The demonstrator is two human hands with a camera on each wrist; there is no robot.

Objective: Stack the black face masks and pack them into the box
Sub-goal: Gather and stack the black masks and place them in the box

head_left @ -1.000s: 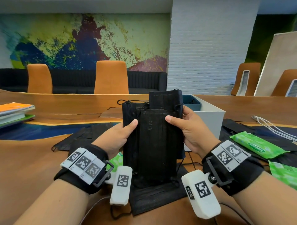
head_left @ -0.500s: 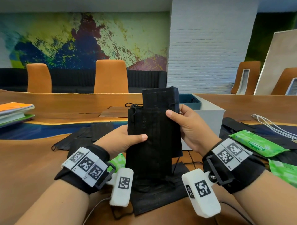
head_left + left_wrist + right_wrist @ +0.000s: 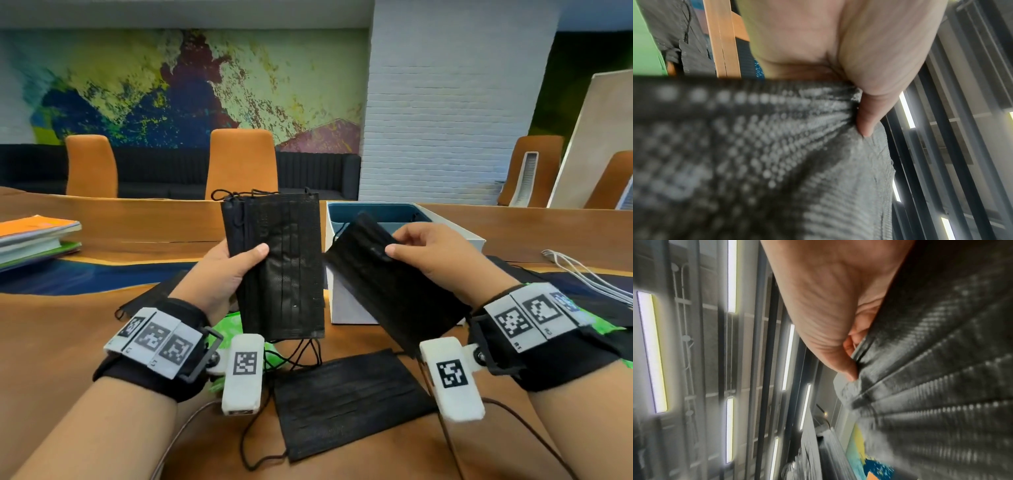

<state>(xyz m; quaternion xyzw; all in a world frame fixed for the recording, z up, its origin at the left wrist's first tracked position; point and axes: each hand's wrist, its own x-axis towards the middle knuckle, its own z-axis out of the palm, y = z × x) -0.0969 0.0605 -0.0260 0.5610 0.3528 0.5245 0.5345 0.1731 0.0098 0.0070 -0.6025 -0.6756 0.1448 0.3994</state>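
Left-wrist view: mask stack (image 3: 756, 154) blurred up close; left hand's fingers hidden behind it in head view.

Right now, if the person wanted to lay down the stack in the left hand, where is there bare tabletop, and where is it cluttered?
Bare wood shows left of the left hand, between it and the books, and beyond the stack of masks toward the orange chairs. Crowded: the near centre holds a flat mask and cords, and right of the box lie masks, green packets and white cable.

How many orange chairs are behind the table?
4: two chairs by the mural wall, one left and one centre; two more at far right, partly hidden by a leaning board.
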